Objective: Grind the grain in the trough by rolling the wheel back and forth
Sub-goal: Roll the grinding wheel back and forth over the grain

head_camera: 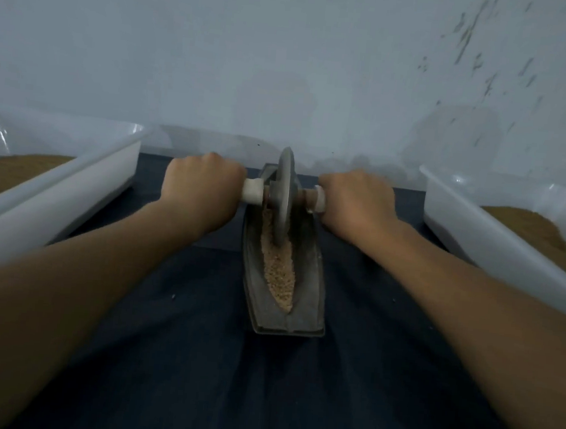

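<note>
A dark boat-shaped metal trough point(310, 278) lies lengthwise on a dark blue cloth point(193, 360). Pale tan grain point(279, 275) fills its groove from the wheel toward the near end. A grey metal wheel point(283, 194) stands upright in the far half of the trough on a pale wooden axle handle point(253, 191). My left hand point(202, 186) grips the handle's left end. My right hand point(358, 200) grips the right end. Both arms reach forward, one on each side of the trough.
A white plastic tub point(83, 176) with brown ground material point(15, 167) stands at the left. Another white tub point(499, 230) holding brown powder point(530, 225) stands at the right. A pale wall point(288, 60) rises close behind the trough.
</note>
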